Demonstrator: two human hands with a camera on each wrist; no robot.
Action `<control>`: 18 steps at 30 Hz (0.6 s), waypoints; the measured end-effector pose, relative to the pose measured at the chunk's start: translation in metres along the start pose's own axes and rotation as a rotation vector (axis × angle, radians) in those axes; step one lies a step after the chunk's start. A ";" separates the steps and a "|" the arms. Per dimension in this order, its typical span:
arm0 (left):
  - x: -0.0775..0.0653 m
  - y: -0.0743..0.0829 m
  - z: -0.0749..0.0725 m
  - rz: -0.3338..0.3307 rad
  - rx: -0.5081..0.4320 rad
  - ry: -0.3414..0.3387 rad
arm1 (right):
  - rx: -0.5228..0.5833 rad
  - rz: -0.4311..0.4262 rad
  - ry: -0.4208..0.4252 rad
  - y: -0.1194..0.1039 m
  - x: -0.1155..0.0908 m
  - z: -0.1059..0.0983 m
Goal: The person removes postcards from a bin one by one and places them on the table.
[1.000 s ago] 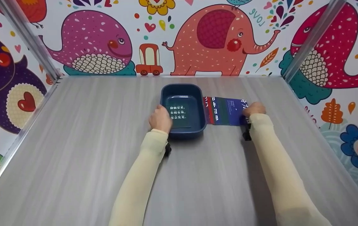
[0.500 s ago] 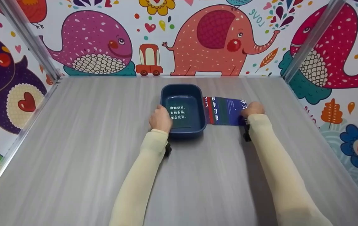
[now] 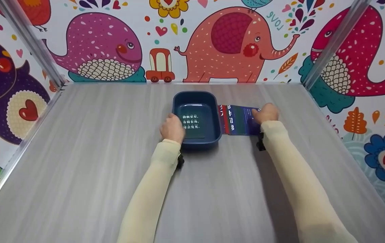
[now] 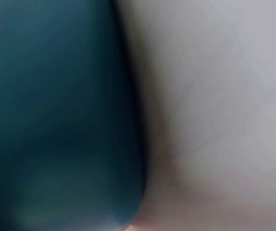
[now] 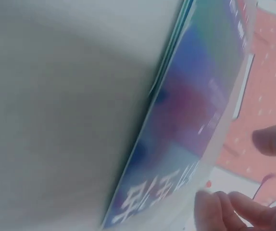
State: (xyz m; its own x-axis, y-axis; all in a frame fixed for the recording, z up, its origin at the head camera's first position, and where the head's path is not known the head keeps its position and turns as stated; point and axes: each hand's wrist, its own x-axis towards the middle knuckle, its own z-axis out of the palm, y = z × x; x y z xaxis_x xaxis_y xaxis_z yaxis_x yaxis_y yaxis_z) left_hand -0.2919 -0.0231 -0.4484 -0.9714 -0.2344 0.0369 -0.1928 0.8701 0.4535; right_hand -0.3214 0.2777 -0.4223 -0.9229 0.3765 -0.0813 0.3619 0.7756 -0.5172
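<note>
A dark blue plastic bin stands on the table, with a dark green card bearing white characters flat on its floor. My left hand grips the bin's left rim; its fingertips are hidden from the head view, and the left wrist view is blurred. Right of the bin, red, blue and green printed cards overlap in a row on the table. My right hand is over their right end. In the right wrist view its thumb and fingers are spread apart above the top card, holding nothing.
The grey wood-grain table extends in front and to both sides. Behind it rises a wall printed with cartoon animals. Metal posts stand at the back corners.
My right hand has moved left and slightly away from me over the cards, its thumb now showing apart. The left hand and the bin have stayed put.
</note>
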 end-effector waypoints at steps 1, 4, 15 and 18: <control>0.000 0.000 0.000 0.001 -0.001 0.003 | 0.009 -0.012 0.014 -0.003 0.000 0.003; -0.001 -0.001 0.000 0.007 -0.003 0.014 | 0.017 -0.041 0.044 -0.013 -0.002 0.011; -0.001 -0.001 0.000 0.011 0.007 0.019 | 0.130 -0.186 0.044 -0.050 -0.015 0.034; -0.001 -0.001 0.000 0.007 0.006 0.018 | 0.178 -0.224 0.038 -0.060 -0.022 0.040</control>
State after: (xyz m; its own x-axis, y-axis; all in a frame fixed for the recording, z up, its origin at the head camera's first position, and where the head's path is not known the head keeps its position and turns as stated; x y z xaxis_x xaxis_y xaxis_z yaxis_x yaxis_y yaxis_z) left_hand -0.2908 -0.0235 -0.4489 -0.9701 -0.2362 0.0561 -0.1870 0.8744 0.4478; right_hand -0.3283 0.2022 -0.4234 -0.9704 0.2270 0.0822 0.1177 0.7419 -0.6602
